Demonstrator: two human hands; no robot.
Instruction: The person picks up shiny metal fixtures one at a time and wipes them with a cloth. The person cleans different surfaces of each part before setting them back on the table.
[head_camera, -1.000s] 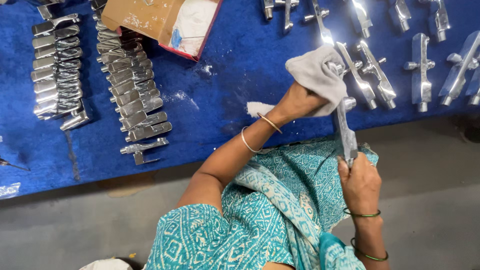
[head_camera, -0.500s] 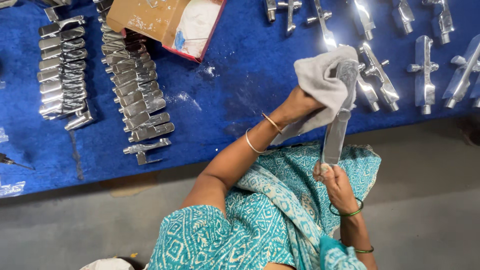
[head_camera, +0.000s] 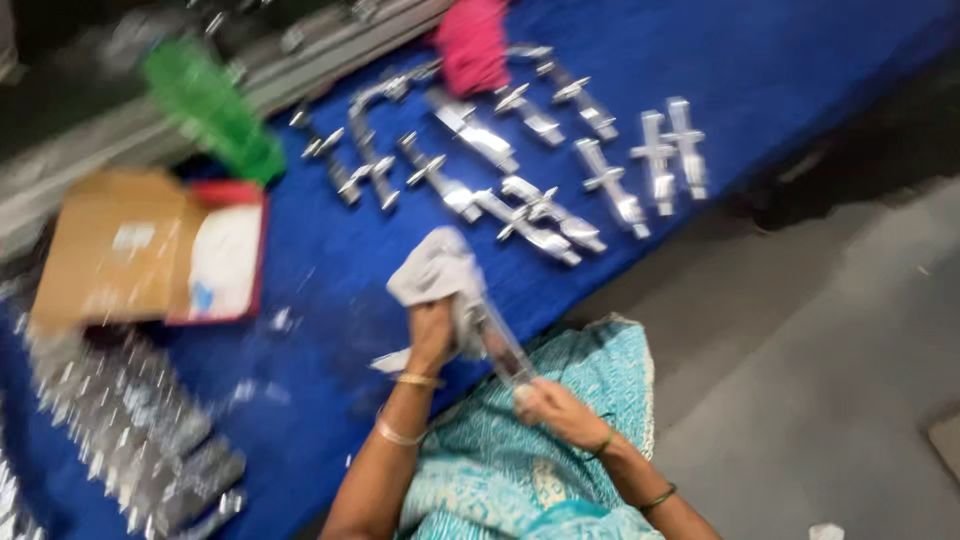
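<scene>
A long, shiny metal handle (head_camera: 497, 345) is held slantwise over the lap, its lower end pinched in the fingers of the right hand (head_camera: 553, 408) and its upper end running up and to the left into the left hand (head_camera: 432, 333). It looks chromed and slim; the blur hides any finer detail. A pale grey cloth (head_camera: 437, 268) is bunched in the left hand's fingers, puffing out above the knuckles and wrapped about the handle's upper part, with a loose corner hanging down just beside the left wrist.
</scene>
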